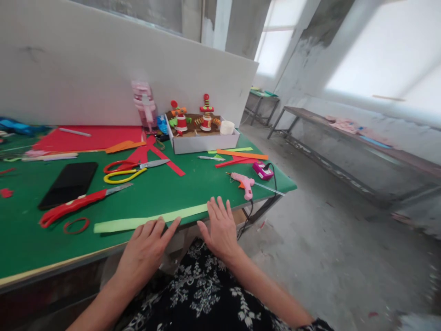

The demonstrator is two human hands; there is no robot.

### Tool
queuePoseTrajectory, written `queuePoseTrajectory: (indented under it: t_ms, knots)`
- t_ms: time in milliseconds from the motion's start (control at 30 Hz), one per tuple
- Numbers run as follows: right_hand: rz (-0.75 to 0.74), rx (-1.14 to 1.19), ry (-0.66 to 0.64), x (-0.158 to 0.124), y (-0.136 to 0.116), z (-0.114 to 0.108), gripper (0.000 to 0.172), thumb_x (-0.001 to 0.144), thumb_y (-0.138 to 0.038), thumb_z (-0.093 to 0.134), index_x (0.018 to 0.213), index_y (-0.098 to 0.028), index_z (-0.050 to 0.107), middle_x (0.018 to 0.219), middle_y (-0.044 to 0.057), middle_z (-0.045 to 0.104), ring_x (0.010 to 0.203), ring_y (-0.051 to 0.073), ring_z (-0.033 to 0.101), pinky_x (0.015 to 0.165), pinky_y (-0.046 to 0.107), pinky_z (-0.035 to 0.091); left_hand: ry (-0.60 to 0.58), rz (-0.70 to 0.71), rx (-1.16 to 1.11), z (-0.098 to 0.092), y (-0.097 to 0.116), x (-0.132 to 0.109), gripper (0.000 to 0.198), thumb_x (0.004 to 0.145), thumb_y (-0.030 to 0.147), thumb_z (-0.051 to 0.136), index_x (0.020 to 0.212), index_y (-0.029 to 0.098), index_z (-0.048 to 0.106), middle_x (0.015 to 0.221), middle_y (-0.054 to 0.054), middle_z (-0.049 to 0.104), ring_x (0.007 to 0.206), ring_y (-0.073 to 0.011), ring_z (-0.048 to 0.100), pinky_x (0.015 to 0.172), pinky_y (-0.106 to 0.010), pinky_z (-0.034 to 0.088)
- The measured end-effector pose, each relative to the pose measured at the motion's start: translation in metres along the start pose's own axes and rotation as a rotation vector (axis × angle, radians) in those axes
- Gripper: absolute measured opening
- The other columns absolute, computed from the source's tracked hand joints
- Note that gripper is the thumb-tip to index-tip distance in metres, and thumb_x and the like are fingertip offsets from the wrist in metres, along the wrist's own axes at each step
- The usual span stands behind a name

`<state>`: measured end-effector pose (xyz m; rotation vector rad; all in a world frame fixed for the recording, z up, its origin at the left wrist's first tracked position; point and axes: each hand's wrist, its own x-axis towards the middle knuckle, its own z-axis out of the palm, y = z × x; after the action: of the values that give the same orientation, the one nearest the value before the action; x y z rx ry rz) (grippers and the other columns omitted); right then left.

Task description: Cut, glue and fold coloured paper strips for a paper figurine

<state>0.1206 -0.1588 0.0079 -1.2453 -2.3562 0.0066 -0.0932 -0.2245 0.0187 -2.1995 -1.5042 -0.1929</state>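
A long pale green strip (138,222) lies flat along the front edge of the green table. My left hand (148,243) rests its fingertips on the strip's middle, fingers spread. At the strip's right end, my right hand (221,227) lies flat with its fingers stretched out over it. Neither hand grips anything. Left of the strip are a red rubber ring (76,225), a red-handled cutter (86,201) and scissors (134,170) with red and yellow handles. A pink glue gun (244,183) lies on the table to the right of my right hand.
Behind stands a white box (203,143) holding two small figures and a tape roll (227,128). A black phone (70,184), red sheets (93,138), orange strips (242,154) and a purple plug adapter (262,170) lie about. The glue gun's cable hangs over the table's right edge.
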Motion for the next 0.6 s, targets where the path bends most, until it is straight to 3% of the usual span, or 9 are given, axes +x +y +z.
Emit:
queuePoseTrajectory:
  t_ms: [100, 200, 367, 600]
  knots:
    - [-0.197, 0.066, -0.058, 0.008, -0.019, -0.001, 0.074, 0.096, -0.048, 0.049, 0.151, -0.001, 0.034, 0.157, 0.021, 0.035, 0.151, 0.035, 0.022, 0.122, 0.057, 0.024, -0.002, -0.048, -0.036, -0.002, 0.001, 0.003, 0.054, 0.080, 0.003, 0.056, 0.130, 0.022, 0.064, 0.105, -0.013, 0.066, 0.093, -0.0268, 0.056, 0.083, -0.038, 0.044]
    - [-0.362, 0.145, -0.150, 0.013, -0.032, 0.005, 0.082, 0.095, -0.055, 0.048, 0.155, -0.002, 0.025, 0.158, 0.021, 0.035, 0.151, 0.032, 0.024, 0.122, 0.050, 0.028, -0.040, -0.111, -0.075, -0.005, 0.005, 0.006, 0.043, 0.085, 0.012, 0.059, 0.125, 0.024, 0.066, 0.103, -0.010, 0.066, 0.095, -0.0250, 0.056, 0.093, -0.041, 0.042]
    - [-0.386, 0.152, -0.152, 0.014, -0.020, 0.019, 0.087, 0.097, -0.056, 0.044, 0.158, -0.005, 0.010, 0.158, 0.022, 0.034, 0.149, 0.033, 0.027, 0.118, 0.053, 0.033, -0.065, -0.205, -0.123, -0.006, 0.019, 0.019, 0.035, 0.092, 0.024, 0.055, 0.126, 0.023, 0.062, 0.101, -0.007, 0.065, 0.098, -0.0232, 0.056, 0.104, -0.046, 0.037]
    - [-0.425, 0.109, -0.048, 0.011, 0.000, 0.026, 0.084, 0.099, -0.055, 0.036, 0.159, -0.008, -0.001, 0.159, 0.020, 0.034, 0.149, 0.032, 0.029, 0.116, 0.053, 0.036, -0.061, -0.202, -0.100, 0.006, 0.029, 0.019, 0.048, 0.098, 0.029, 0.045, 0.145, 0.020, 0.046, 0.120, -0.010, 0.066, 0.112, -0.0227, 0.057, 0.109, -0.045, 0.036]
